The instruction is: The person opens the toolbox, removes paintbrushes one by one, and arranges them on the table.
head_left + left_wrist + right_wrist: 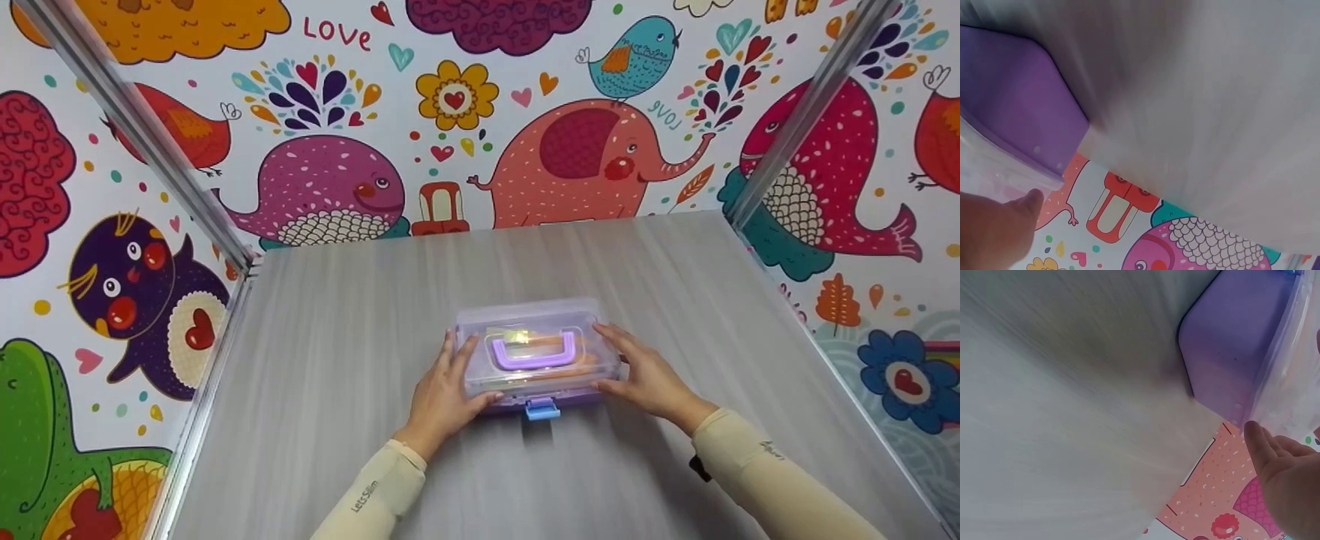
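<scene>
A purple plastic storage box (pixel 536 382) with a clear lid stands on the table in the head view. A light purple carry handle (pixel 534 364) lies folded on the lid, and a blue latch (pixel 542 409) juts out at the front. Through the lid show orange and yellow contents, too blurred to name. My left hand (pixel 446 390) holds the lid's left end, thumb at the front corner and fingers along the side. At the right end, my right hand (pixel 651 375) grips the lid likewise. Both wrist views show the purple base (pixel 1022 84) resting on the table, with fingers at the lid's rim.
The grey wood-grain table (pixel 337 322) runs back to a printed wall (pixel 465 45) with cartoon animals. Metal posts (pixel 150 142) stand at the back corners, and a metal rail (pixel 202 412) follows the left edge.
</scene>
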Action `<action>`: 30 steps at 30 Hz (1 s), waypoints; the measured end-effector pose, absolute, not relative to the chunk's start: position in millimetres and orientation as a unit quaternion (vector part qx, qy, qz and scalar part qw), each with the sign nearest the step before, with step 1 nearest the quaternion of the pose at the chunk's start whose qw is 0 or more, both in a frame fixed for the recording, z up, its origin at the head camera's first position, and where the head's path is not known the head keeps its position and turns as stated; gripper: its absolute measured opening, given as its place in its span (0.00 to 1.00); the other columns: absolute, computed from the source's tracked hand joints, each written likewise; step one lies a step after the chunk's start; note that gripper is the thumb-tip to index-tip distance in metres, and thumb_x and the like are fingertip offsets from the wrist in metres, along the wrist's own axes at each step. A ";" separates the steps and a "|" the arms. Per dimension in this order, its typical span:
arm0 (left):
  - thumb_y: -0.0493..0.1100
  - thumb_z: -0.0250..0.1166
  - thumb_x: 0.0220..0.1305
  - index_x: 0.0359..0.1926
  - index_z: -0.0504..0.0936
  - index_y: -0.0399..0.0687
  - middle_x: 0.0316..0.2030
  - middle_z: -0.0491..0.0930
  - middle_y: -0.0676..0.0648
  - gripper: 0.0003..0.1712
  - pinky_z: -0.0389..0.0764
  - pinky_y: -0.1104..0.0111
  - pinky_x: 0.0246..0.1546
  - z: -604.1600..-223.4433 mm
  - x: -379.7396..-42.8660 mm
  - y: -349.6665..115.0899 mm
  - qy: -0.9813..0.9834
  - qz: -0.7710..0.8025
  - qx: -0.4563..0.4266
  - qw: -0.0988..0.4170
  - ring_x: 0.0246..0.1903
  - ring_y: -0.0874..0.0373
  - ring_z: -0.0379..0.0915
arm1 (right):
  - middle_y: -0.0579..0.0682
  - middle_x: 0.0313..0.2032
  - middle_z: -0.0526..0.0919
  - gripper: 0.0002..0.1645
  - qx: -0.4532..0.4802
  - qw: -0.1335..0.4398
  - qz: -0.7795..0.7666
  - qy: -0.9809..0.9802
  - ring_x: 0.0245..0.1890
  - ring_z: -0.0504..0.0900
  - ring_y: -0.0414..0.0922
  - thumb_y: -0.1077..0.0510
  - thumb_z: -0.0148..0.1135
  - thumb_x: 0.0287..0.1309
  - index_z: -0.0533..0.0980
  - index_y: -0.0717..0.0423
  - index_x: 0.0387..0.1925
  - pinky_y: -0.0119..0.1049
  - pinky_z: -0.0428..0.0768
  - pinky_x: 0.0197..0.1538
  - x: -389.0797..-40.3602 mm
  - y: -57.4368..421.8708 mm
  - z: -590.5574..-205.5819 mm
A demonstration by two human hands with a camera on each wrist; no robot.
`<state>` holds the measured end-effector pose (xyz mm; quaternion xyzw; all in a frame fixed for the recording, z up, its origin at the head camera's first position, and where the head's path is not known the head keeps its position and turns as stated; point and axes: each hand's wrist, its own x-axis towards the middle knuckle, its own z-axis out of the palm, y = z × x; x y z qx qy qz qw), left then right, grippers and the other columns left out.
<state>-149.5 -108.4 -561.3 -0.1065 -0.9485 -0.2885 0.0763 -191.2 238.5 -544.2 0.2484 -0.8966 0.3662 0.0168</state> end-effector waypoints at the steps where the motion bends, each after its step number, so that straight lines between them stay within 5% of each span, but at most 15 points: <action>1: 0.68 0.72 0.52 0.77 0.58 0.57 0.75 0.50 0.32 0.57 0.75 0.45 0.54 -560.4 -149.9 -108.7 -0.949 -0.286 -0.109 0.077 0.62 0.32 0.67 | 0.67 0.70 0.63 0.53 0.245 0.017 0.364 -0.899 0.66 0.68 0.62 0.56 0.80 0.47 0.64 0.49 0.73 0.56 0.76 0.57 -190.6 238.9 -543.8; 8: 0.69 0.71 0.53 0.78 0.56 0.59 0.75 0.49 0.32 0.57 0.73 0.46 0.57 -554.0 -153.2 -111.0 -0.955 -0.266 -0.111 0.065 0.63 0.33 0.65 | 0.68 0.70 0.62 0.48 0.234 0.011 0.346 -0.909 0.67 0.65 0.65 0.50 0.78 0.51 0.66 0.43 0.72 0.63 0.66 0.63 -188.8 237.6 -537.3; 30: 0.77 0.62 0.53 0.75 0.61 0.58 0.72 0.58 0.34 0.55 0.73 0.43 0.57 -535.2 -163.5 -114.4 -0.958 -0.264 -0.103 0.053 0.62 0.34 0.68 | 0.65 0.74 0.55 0.59 0.247 -0.014 0.296 -0.923 0.65 0.66 0.69 0.48 0.82 0.44 0.60 0.37 0.76 0.65 0.70 0.59 -194.5 236.9 -522.0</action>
